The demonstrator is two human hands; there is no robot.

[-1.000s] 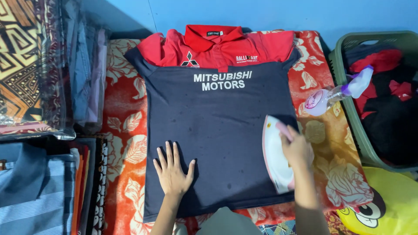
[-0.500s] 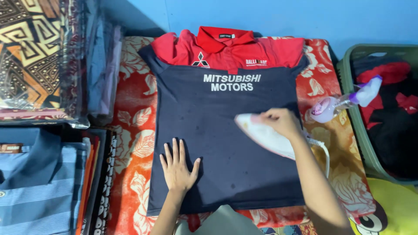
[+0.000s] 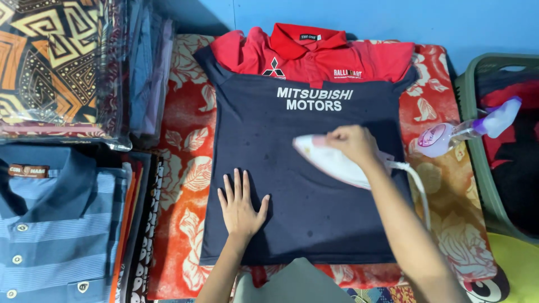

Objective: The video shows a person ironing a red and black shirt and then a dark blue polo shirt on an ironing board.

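Note:
A polo shirt [image 3: 314, 213], dark navy with red shoulders and collar, lies flat and face up on a red floral cloth [image 3: 185, 168]. My left hand [image 3: 241, 205] rests palm down on its lower left part, fingers spread. My right hand [image 3: 353, 145] grips the handle of a pale pink and white iron [image 3: 331, 163], which sits on the shirt's middle with its tip pointing left. The iron's white cord [image 3: 418, 188] runs back along my right forearm.
A spray bottle [image 3: 455, 133] with a purple nozzle lies at the cloth's right edge. A green basket [image 3: 477, 163] of dark and red clothes stands at right. Folded shirts in stacks [image 3: 56, 224] and wrapped patterned fabric [image 3: 56, 67] fill the left side.
The iron has travelled from the shirt's lower right edge up and left onto its middle. My left hand stays pressed on the lower left of the shirt.

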